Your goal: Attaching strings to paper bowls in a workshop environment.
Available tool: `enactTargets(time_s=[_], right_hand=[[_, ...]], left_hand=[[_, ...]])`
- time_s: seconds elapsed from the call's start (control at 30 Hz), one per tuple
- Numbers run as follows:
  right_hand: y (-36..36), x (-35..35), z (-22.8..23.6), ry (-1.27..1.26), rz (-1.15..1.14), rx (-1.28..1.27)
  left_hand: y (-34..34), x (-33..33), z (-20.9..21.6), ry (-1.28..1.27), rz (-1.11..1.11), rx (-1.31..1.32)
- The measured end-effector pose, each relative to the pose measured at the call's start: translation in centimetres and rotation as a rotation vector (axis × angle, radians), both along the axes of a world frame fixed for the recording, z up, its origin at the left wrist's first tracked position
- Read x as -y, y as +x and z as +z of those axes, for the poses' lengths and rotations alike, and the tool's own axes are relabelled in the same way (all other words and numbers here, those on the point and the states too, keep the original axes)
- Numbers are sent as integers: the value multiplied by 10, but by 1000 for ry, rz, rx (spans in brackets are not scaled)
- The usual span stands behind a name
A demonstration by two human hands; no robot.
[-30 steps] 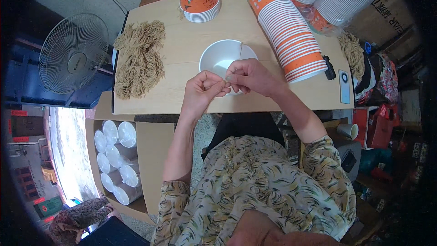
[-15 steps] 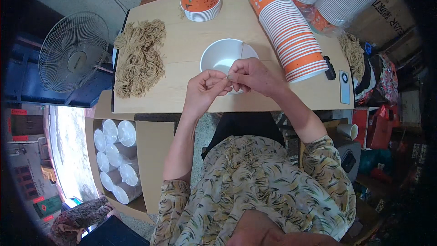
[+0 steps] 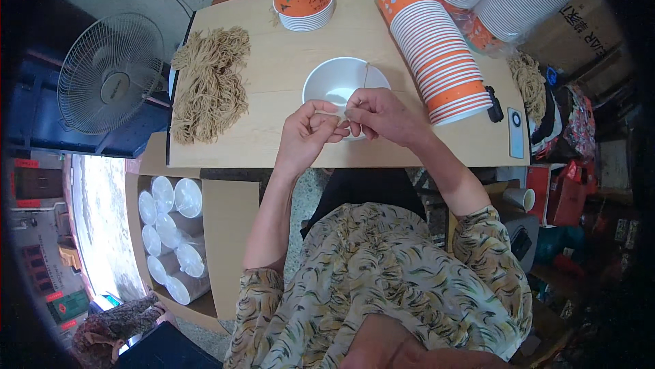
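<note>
An open white paper tub (image 3: 326, 77) stands on the table just beyond my hands. A thin tan string (image 3: 366, 74) runs over its far rim and down toward my fingers. My left hand (image 3: 307, 134) is closed, thumb pressed to the fingertips over the tub's near rim. Beside it my right hand (image 3: 387, 116) pinches the string between thumb and forefinger, the tips of both hands almost touching. How the string passes between the fingertips is partly hidden. To the left lies a bundle of tan strings (image 3: 211, 89).
A long row of nested orange-and-white tubs (image 3: 440, 48) lies at the right, with wrapped stacks (image 3: 522, 1) behind. An upturned stack of tubs (image 3: 301, 1) stands at the back. A phone (image 3: 516, 134) is near the right edge. A fan (image 3: 112, 82) and an open carton (image 3: 232, 232) are left.
My fingertips have shifted slightly and a bit of string now shows beneath the right ones. Both hands remain over the tub's near rim.
</note>
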State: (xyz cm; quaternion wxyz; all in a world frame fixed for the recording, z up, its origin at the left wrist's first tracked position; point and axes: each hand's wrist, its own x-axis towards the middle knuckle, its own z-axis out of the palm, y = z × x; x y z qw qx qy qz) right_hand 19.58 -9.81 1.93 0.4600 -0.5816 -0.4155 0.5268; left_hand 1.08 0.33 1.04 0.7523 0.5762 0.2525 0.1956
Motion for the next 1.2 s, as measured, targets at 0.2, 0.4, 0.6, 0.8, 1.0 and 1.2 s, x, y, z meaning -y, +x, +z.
enactTargets(time_s=[0.2, 0.4, 0.6, 0.8, 1.0, 1.2], right_hand=[[0, -1, 1, 13, 4, 56], [-2, 0, 10, 2, -15, 74], [-1, 0, 11, -13, -35, 43], [-1, -1, 6, 42, -53, 130], [-3, -3, 9, 148, -57, 179], [-2, -4, 5, 205, -55, 182]], left_hand=[[3, -1, -3, 30, -54, 20], [4, -2, -7, 61, -51, 40], [5, -1, -7, 25, -23, 20], [4, -1, -3, 4, -32, -36], [3, -2, 0, 9, -55, -55], [8, 0, 3, 21, -42, -92]])
